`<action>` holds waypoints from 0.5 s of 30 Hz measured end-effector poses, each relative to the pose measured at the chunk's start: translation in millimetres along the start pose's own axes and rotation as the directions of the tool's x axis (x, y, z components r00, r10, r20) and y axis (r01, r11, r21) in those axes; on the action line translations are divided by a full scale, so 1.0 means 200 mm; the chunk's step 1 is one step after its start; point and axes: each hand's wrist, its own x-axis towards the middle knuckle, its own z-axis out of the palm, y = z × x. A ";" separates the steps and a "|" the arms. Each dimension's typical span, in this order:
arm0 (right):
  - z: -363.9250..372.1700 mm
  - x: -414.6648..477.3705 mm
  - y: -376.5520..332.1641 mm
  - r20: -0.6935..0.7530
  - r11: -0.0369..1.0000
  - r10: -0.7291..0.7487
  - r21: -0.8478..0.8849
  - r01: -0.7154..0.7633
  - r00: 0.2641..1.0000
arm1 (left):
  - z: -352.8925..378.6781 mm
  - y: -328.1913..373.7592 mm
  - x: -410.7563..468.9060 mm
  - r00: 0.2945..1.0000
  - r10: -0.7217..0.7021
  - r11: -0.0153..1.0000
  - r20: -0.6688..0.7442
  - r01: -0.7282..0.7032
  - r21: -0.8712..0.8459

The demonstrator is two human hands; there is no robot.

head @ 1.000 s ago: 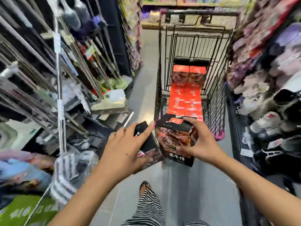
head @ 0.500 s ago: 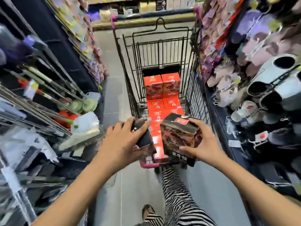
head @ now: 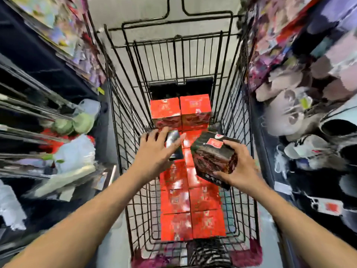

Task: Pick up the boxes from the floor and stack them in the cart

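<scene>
A black wire cart [head: 123,120] fills the middle of the head view. Several red boxes [head: 193,206] lie in two rows along its floor, and two more red boxes [head: 180,110] stand stacked higher at the far end. My left hand [head: 154,151] grips a dark box [head: 173,144], mostly hidden under my fingers, over the left half of the cart. My right hand [head: 237,171] holds a second dark box with a red label [head: 212,157], tilted, above the right row of red boxes.
Shelves close in on both sides: mops and cleaning goods [head: 73,151] on the left, slippers and shoes [head: 301,117] on the right. The aisle floor [head: 154,8] shows beyond the cart. A striped trouser leg [head: 210,254] stands by the cart's near end.
Both hands have carried their dark boxes forward from in front of the cart to over its inside. My view has moved closer and looks down into the cart.
</scene>
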 end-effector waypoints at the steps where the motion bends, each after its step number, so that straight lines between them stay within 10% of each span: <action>1: 0.01 0.06 0.04 0.023 1.000 -0.003 -0.003 0.003 1.000 | 0.05 -0.02 0.07 1.000 0.015 1.000 0.013 -0.015 0.004; 15: 0.18 0.41 0.20 0.055 0.994 0.010 0.113 -0.016 0.998 | 0.53 -0.05 0.37 0.994 -0.074 0.991 0.075 0.081 -0.105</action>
